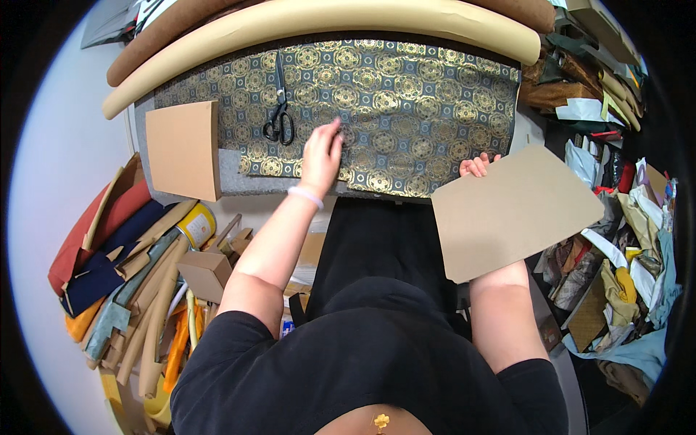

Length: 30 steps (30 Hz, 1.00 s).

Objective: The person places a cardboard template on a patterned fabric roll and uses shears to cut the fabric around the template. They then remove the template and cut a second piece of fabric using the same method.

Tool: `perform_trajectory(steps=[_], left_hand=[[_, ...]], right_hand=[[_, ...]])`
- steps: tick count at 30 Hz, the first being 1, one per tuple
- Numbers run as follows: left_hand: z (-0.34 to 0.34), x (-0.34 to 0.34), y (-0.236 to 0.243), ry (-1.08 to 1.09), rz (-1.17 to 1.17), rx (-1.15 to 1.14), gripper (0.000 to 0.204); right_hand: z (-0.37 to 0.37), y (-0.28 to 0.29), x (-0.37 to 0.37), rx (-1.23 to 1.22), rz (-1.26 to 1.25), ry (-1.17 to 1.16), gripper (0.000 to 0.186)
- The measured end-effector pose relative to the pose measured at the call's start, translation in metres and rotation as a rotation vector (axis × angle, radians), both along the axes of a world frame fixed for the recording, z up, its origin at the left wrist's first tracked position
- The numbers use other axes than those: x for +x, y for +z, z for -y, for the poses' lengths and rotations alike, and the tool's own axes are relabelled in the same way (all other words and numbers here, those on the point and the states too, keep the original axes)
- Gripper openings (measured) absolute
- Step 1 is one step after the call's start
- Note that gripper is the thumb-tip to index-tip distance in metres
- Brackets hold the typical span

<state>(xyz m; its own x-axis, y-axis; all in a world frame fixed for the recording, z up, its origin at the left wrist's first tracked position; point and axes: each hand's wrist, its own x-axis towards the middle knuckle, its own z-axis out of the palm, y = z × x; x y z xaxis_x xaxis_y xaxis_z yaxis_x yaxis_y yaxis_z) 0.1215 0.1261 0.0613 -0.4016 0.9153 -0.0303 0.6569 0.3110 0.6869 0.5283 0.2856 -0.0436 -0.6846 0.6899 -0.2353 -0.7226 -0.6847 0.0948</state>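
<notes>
A dark blue brocade cloth (406,101) with gold round patterns lies spread across the grey table (181,190). My left hand (322,152) rests on the cloth near its front edge, fingers curled down onto it. Black scissors (280,109) lie on the cloth just left of that hand, handles toward me. My right hand (478,167) holds a tan cardboard sheet (511,210) by its upper left edge, off the table's right front corner; only the fingertips show above the sheet.
A second brown board (185,148) lies on the table's left end. Long beige and brown rolls (326,22) lie along the far side. Fabric rolls, a small box (205,273) and a yellow tin (196,225) crowd the floor left; fabric scraps pile up right.
</notes>
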Motion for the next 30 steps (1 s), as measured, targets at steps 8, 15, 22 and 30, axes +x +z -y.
perform_trajectory(steps=[8, 15, 22, 30], left_hand=[[-0.115, -0.087, 0.019, -0.373, -0.328, -0.227, 0.075], [-0.099, -0.082, 0.017, -0.757, -0.472, -0.415, 0.136], [-0.092, -0.048, 0.016, -0.68, -0.598, -0.663, 0.154], [-0.098, -0.039, 0.013, -0.655, -0.642, -0.756, 0.158]], right_hand=[[0.004, -0.005, 0.002, -0.158, 0.189, -0.066, 0.059], [0.003, 0.014, 0.0, -0.25, 0.274, -0.083, 0.058], [0.003, 0.027, -0.013, -0.299, 0.23, -0.113, 0.055], [0.002, 0.049, -0.018, -0.298, 0.237, -0.099, 0.057]])
